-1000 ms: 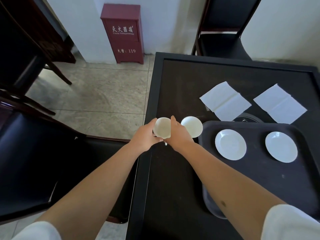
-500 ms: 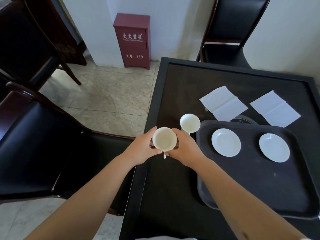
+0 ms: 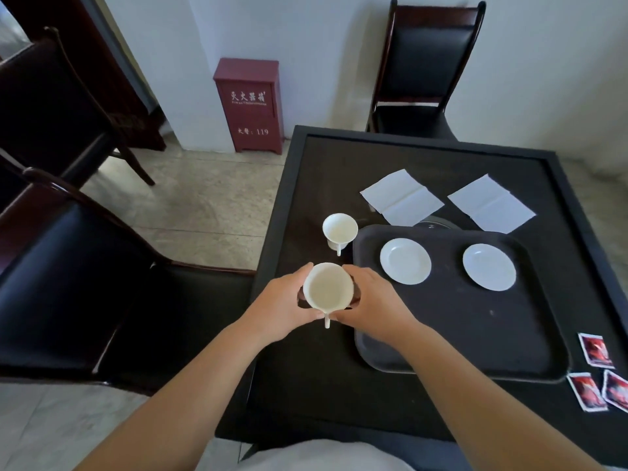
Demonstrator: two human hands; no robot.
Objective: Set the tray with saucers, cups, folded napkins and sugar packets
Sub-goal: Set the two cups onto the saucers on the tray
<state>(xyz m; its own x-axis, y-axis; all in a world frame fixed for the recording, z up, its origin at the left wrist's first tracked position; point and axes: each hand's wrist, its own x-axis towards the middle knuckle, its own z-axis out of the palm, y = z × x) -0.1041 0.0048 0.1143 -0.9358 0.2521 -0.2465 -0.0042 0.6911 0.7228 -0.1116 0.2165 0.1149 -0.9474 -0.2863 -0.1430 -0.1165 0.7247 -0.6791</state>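
Black table: both hands, left hand and right hand, clasp cup; nearest saucer lies to the right on tray, right hand closer.

Cup drawn back from its twin, both hands around it

The held cup, a second ago just beside the second cup, now sits well apart from it, nearer the person; the left hand and right hand have come back with it, fingers wrapped on either side, its handle pointing out below the fingertips; three sugar packets have come into view.
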